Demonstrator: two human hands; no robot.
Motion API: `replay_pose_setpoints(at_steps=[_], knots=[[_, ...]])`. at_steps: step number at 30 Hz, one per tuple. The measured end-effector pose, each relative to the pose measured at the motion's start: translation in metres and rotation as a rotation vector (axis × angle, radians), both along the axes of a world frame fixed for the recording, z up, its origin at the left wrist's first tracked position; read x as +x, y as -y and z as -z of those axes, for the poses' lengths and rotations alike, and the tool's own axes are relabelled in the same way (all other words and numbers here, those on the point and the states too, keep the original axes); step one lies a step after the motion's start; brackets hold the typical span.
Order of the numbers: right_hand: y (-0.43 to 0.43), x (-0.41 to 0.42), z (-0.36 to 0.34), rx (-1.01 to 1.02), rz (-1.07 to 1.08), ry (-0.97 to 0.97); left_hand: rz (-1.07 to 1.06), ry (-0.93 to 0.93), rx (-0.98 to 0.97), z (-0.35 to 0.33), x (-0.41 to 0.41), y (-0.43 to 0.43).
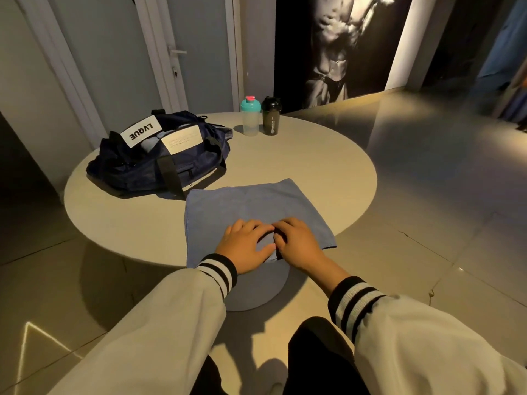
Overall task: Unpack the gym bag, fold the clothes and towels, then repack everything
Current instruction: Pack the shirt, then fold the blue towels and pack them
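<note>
Head view: blue towel [251,203] lies spread at the near edge of the round table [313,166], left hand [245,246] pressing it with relaxed fingers, right hand [298,243] pinching a fold beside it, gym bag [159,158] at the table's far left.

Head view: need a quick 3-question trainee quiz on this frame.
1. True or false: the towel lies inside the bag.
2. The black bottle stands: A) in the bag, B) on the table, C) on the floor.
3. Fill in: the left hand and right hand both rest on the ____.

Key: 1 false, it is spread on the table in front of the bag; 2 B; 3 towel.
</note>
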State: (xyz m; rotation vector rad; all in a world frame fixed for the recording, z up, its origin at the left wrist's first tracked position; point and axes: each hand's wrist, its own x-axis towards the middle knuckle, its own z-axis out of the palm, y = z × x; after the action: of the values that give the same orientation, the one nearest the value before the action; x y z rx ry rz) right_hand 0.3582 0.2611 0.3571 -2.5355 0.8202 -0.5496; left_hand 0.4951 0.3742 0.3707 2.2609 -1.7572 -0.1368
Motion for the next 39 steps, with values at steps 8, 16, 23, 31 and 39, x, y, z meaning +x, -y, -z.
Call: replay_pose_setpoints(at_steps=[8,16,23,31,39], knots=[[-0.002,-0.035,-0.009,0.065,0.283,-0.208,0.016,0.075,0.197,-0.005,-0.031,-0.001],[0.014,-0.052,-0.022,0.151,0.329,-0.093,-0.003,0.054,0.284,-0.009,-0.037,0.019],[0.008,-0.039,-0.030,0.049,0.238,-0.018,-0.063,-0.328,0.094,-0.008,-0.031,0.018],[-0.006,-0.014,-0.043,-0.043,0.207,0.062,-0.265,-0.722,-0.210,-0.017,-0.026,0.002],[-0.072,0.062,-0.085,-0.025,-0.427,0.197,-0.626,-1.373,-0.671,-0.041,0.020,-0.041]])
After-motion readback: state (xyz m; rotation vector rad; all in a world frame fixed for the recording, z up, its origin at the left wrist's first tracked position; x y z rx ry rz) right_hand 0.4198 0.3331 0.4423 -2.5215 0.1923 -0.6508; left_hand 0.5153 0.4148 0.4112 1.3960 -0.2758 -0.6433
